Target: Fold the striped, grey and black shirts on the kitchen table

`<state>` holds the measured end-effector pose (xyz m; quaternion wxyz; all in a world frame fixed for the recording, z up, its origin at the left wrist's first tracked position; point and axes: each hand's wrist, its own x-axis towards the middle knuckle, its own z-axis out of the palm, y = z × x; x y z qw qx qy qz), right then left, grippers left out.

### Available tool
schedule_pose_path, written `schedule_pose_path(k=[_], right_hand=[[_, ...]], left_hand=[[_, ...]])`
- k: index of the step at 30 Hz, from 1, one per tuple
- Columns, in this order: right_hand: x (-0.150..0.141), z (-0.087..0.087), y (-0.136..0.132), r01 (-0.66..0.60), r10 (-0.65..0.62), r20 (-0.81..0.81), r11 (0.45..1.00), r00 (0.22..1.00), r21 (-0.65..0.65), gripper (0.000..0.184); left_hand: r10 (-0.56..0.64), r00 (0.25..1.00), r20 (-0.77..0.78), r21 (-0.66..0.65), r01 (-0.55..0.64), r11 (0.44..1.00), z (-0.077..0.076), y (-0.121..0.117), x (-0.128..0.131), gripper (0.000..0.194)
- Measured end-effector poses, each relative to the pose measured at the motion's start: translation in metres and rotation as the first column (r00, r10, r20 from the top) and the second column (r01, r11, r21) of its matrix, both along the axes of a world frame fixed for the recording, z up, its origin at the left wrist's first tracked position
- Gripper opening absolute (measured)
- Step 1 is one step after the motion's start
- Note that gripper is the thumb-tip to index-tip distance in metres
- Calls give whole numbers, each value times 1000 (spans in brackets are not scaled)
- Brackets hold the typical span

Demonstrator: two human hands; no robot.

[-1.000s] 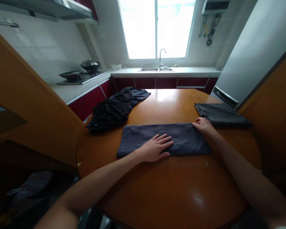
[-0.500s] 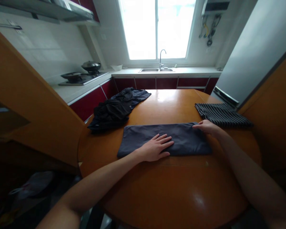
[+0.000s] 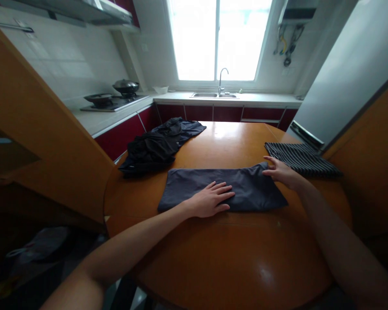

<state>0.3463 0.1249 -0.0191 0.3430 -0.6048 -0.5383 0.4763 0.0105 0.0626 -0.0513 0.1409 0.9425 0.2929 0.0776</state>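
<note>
A folded dark grey-blue garment [image 3: 187, 185] lies as a wide rectangle across the table before me; its exact kind cannot be told. My left hand [image 3: 211, 200] rests flat on its front middle, palm down with fingers spread. At the far right corner, my right hand [image 3: 276, 171] has the fabric between thumb and fingers, its index finger raised off the others. That corner is slightly lifted and wrinkled, while the rest of the garment lies flat.
On the wooden table [image 3: 229, 254], a heap of black and navy clothes [image 3: 158, 148] lies at the far left. A folded black-and-white striped garment [image 3: 300, 158] sits at the right, close to my right wrist. Beyond are a counter with a sink [image 3: 205, 95] and a stove [image 3: 116, 103].
My right hand has raised its index finger, and the garment's far right corner has come up a little, creasing. My left hand stays in place. The view has shifted slightly.
</note>
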Motion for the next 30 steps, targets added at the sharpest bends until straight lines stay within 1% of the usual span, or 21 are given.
schedule_pose_path(k=[3,5,6,8,10,12,14,16,17,19,21,23,26,28,30], right_hand=[[-23,8,-9,30,-9,-144,989,990,142,95],[-42,9,-16,48,4,-214,970,977,238,99],[-54,7,-19,45,23,-236,960,972,277,101],[-77,-2,-27,16,76,-255,941,964,338,102],[-100,-16,-34,-45,147,-239,921,960,386,101],[-118,-31,-39,-116,222,-216,901,951,417,96],[-129,-43,-41,-153,268,-233,896,935,416,91],[-131,-49,-40,-146,267,-297,915,917,375,88],[-130,-50,-38,-137,257,-335,929,906,344,88],[-125,-50,-34,-120,234,-393,949,889,292,88],[-117,-47,-30,-98,213,-384,950,898,298,79],[-111,-45,-26,-52,173,-295,925,940,377,64],[-103,-47,-18,29,40,-119,850,992,525,43],[-99,-51,-13,66,-40,-57,819,998,571,36],[-96,-56,-8,100,-94,-41,812,995,576,33]], left_hand=[[35,994,102,-75,-28,997,-1,1,2,54],[96,965,243,-170,-55,984,-3,0,5,63],[134,937,323,-227,-60,972,-4,0,6,69],[198,866,459,-337,-37,941,-7,1,9,78],[244,808,536,-407,-6,913,-10,2,12,80],[266,773,576,-426,5,905,-11,5,15,73],[256,752,607,-418,28,908,-11,10,15,60],[247,746,618,-422,50,905,-12,14,15,53],[259,749,610,-430,39,902,-13,16,14,53],[311,759,572,-446,-31,895,-16,20,12,56],[358,764,537,-455,-95,885,-17,22,10,57],[381,759,528,-469,-114,876,-18,23,9,57],[402,730,552,-499,-97,861,-15,22,9,58],[417,699,580,-517,-79,852,-13,20,9,59],[433,670,603,-537,-61,841,-10,17,10,62]])
